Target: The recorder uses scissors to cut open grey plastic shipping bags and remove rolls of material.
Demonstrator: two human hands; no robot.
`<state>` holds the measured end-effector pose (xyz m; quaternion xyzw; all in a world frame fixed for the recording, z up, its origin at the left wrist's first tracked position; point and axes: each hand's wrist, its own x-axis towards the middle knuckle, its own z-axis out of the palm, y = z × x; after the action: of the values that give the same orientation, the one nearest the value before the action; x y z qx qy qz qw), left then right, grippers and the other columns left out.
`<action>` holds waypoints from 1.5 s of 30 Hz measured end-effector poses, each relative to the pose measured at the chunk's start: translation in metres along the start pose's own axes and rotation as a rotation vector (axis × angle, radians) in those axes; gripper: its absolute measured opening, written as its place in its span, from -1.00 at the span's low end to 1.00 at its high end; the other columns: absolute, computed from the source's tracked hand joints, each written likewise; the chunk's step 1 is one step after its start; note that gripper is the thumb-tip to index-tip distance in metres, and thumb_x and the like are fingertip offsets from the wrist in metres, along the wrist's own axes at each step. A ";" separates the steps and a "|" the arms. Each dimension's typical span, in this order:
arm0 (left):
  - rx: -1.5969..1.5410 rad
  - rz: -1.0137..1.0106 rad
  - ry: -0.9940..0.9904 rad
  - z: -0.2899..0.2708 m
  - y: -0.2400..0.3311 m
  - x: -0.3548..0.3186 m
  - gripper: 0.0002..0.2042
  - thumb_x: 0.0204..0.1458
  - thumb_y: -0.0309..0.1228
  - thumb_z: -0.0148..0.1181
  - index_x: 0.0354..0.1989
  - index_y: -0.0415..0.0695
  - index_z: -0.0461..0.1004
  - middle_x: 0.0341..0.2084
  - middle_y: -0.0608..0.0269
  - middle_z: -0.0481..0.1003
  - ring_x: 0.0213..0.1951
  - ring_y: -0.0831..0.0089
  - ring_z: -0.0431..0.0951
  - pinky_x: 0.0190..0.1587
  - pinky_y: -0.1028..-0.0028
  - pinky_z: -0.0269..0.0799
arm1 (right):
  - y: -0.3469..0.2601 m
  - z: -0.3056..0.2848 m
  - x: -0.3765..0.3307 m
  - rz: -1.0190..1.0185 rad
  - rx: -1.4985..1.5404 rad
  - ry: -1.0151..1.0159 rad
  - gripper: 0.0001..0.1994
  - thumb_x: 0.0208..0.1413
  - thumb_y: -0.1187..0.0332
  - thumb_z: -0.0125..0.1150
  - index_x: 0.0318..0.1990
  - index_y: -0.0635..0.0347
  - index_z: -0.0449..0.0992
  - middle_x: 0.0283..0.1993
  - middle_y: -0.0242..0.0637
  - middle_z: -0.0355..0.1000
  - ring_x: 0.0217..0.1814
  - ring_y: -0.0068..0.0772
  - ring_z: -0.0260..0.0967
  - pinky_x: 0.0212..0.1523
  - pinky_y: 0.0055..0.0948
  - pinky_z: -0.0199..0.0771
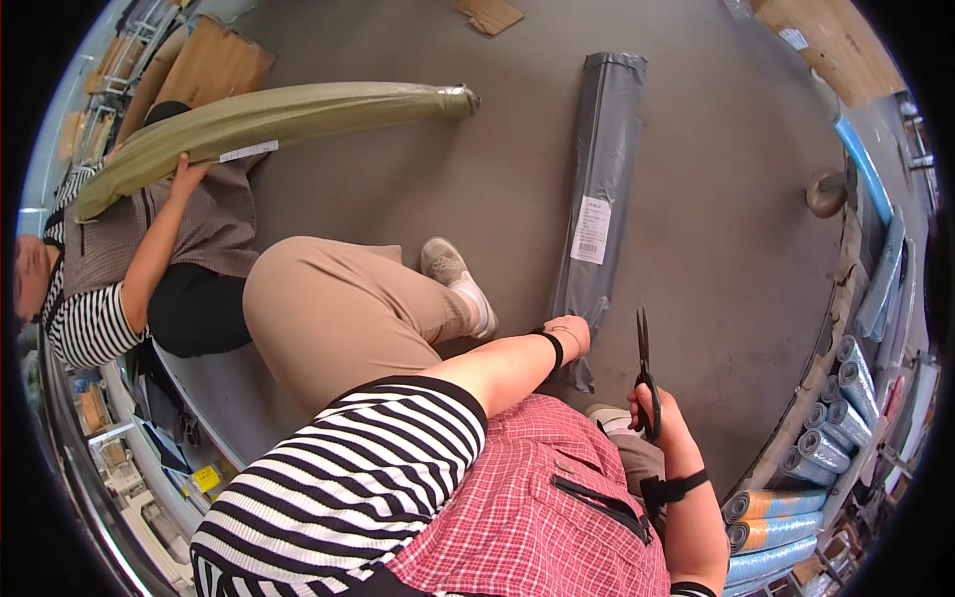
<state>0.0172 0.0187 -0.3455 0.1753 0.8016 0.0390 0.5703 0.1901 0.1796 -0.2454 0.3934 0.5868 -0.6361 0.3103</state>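
Observation:
A long parcel wrapped in grey plastic (pixel 606 149), with a white label on its side, lies on the floor in front of me. Its near end is bunched up, and my left hand (pixel 569 336) is closed on the loose plastic there. My right hand (pixel 657 413) grips black scissors (pixel 647 383) by the handles, a little to the right of that end. The scissor blades point away from me and look nearly together. They are apart from the parcel.
At the left a co-worker holds a long olive-green wrapped roll (pixel 328 111). Cardboard (pixel 214 68) leans behind them, and a cardboard scrap (pixel 489 14) lies far ahead. Several rolled blue sheets (pixel 831 428) are stacked at the right, near a round metal foot (pixel 826 194).

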 end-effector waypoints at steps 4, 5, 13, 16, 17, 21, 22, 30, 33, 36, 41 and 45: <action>0.123 0.114 0.134 0.018 -0.010 0.006 -0.74 0.03 -0.37 0.16 -0.16 -0.19 0.65 -0.09 -0.07 0.58 0.00 0.08 0.60 -0.02 0.21 0.53 | 0.021 0.004 -0.006 0.012 0.035 -0.048 -0.50 0.23 -0.10 0.10 -0.26 0.28 0.44 -0.48 -0.37 0.36 -0.53 -0.48 0.33 -0.47 -0.42 0.42; 0.171 0.217 0.155 0.019 -0.013 0.010 -0.74 0.00 -0.35 0.17 -0.21 -0.20 0.66 -0.16 -0.11 0.59 -0.06 0.06 0.62 -0.05 0.22 0.54 | 0.028 0.004 -0.004 -0.019 0.027 -0.072 -0.51 0.25 -0.10 0.08 -0.27 0.26 0.45 -0.48 -0.38 0.37 -0.51 -0.48 0.34 -0.47 -0.42 0.41; -0.543 0.187 -0.019 0.020 -0.049 0.002 -0.81 0.03 -0.44 0.10 -0.48 -0.31 0.55 -0.63 0.16 0.54 -0.67 0.36 0.52 -0.57 0.37 0.47 | 0.053 0.010 0.010 0.164 0.246 -0.275 -0.43 0.15 -0.27 0.12 -0.31 0.17 0.44 -0.48 -0.42 0.34 -0.48 -0.52 0.33 -0.47 -0.50 0.38; -0.535 0.232 -0.045 0.015 -0.053 -0.005 -0.78 0.09 -0.42 0.10 -0.47 -0.34 0.54 -0.58 0.15 0.56 -0.62 0.39 0.53 -0.55 0.40 0.49 | 0.053 0.017 0.015 0.195 0.229 -0.331 -0.40 0.11 -0.34 0.09 -0.34 0.12 0.44 -0.48 -0.44 0.35 -0.48 -0.52 0.32 -0.47 -0.50 0.37; -0.513 0.247 -0.062 0.014 -0.053 -0.006 -0.77 0.11 -0.39 0.12 -0.45 -0.34 0.53 -0.54 0.16 0.57 -0.59 0.42 0.55 -0.52 0.42 0.52 | 0.053 0.019 0.016 0.179 0.193 -0.342 -0.39 0.10 -0.37 0.08 -0.35 0.10 0.44 -0.48 -0.44 0.36 -0.48 -0.52 0.32 -0.46 -0.51 0.37; -0.530 0.302 -0.065 0.011 -0.057 -0.010 -0.76 0.12 -0.36 0.13 -0.45 -0.32 0.53 -0.55 0.18 0.56 -0.58 0.44 0.53 -0.49 0.44 0.52 | 0.054 0.022 0.025 0.185 0.205 -0.401 -0.35 0.09 -0.44 -0.02 -0.35 0.05 0.47 -0.51 -0.50 0.36 -0.49 -0.59 0.27 -0.48 -0.55 0.28; -0.529 0.300 -0.065 0.010 -0.058 -0.011 -0.76 0.12 -0.36 0.13 -0.45 -0.32 0.53 -0.55 0.18 0.56 -0.58 0.44 0.53 -0.49 0.44 0.52 | 0.054 0.023 0.030 0.217 0.194 -0.355 -0.35 0.09 -0.44 -0.02 -0.35 0.05 0.47 -0.51 -0.50 0.36 -0.49 -0.59 0.27 -0.48 -0.55 0.28; -0.547 0.323 -0.158 0.001 -0.064 -0.010 -0.74 0.16 -0.30 0.13 -0.43 -0.27 0.55 -0.58 0.22 0.54 -0.58 0.46 0.52 -0.49 0.44 0.50 | 0.058 0.042 0.051 0.108 0.171 -0.414 -0.28 0.11 -0.49 -0.18 -0.35 0.07 0.49 -0.55 -0.53 0.33 -0.53 -0.60 0.19 -0.49 -0.60 0.13; -0.521 0.305 -0.218 -0.005 -0.065 -0.009 -0.73 0.16 -0.29 0.14 -0.44 -0.25 0.55 -0.60 0.24 0.54 -0.59 0.45 0.53 -0.49 0.45 0.48 | 0.054 0.051 0.053 0.027 0.286 -0.409 -0.31 0.13 -0.44 -0.11 -0.33 0.10 0.46 -0.55 -0.50 0.32 -0.54 -0.59 0.22 -0.48 -0.59 0.21; -0.523 0.341 -0.252 -0.011 -0.066 -0.008 -0.73 0.15 -0.27 0.15 -0.45 -0.24 0.55 -0.62 0.24 0.53 -0.60 0.44 0.53 -0.50 0.45 0.46 | 0.045 0.058 0.060 0.049 0.291 -0.347 -0.34 0.15 -0.40 -0.06 -0.33 0.12 0.44 -0.56 -0.47 0.32 -0.57 -0.57 0.26 -0.50 -0.55 0.30; -0.538 0.368 -0.308 -0.016 -0.068 -0.007 -0.73 0.15 -0.27 0.15 -0.46 -0.22 0.55 -0.63 0.24 0.53 -0.60 0.44 0.53 -0.50 0.45 0.45 | 0.030 0.068 0.079 -0.048 0.513 -0.317 -0.33 0.12 -0.42 -0.05 -0.33 0.13 0.44 -0.58 -0.42 0.31 -0.64 -0.48 0.25 -0.54 -0.50 0.31; -0.432 0.391 -0.364 -0.023 -0.068 -0.006 -0.73 0.14 -0.26 0.16 -0.48 -0.21 0.56 -0.63 0.24 0.53 -0.59 0.44 0.53 -0.47 0.45 0.46 | 0.004 0.062 0.109 -0.016 0.580 -0.243 -0.31 0.10 -0.43 -0.04 -0.36 0.14 0.44 -0.61 -0.41 0.31 -0.65 -0.44 0.25 -0.54 -0.45 0.34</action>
<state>-0.0190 -0.0439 -0.3504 0.2050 0.6112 0.2844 0.7095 0.1312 0.1249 -0.3413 0.3819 0.3423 -0.8219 0.2480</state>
